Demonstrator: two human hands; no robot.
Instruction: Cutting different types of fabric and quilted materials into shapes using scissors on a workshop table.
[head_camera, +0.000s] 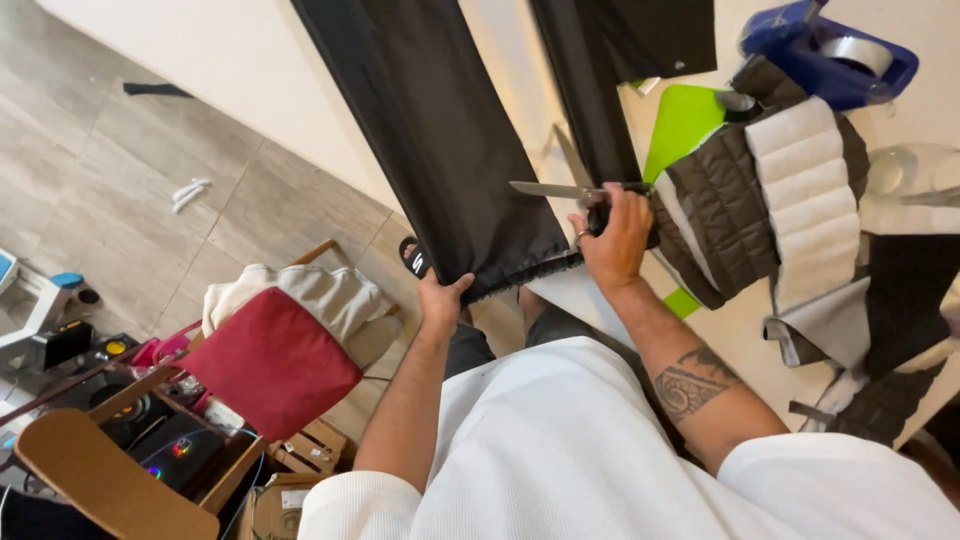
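At the far right corner of the white table (300, 70) stands a blue tape dispenser (825, 45). Near the right edge a quilted brown and white garment (770, 190) lies over a green sheet (685, 125). Beside the table's left edge, a red cushion (270, 365) and cream cloth (320, 295) rest on a wooden chair (110, 480).

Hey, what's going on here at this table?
A person in a white top is working on a strip of black fabric on a white table. The left hand pinches the fabric's near edge, while the right hand holds open scissors beside it. A quilted black-and-white garment lies nearby.
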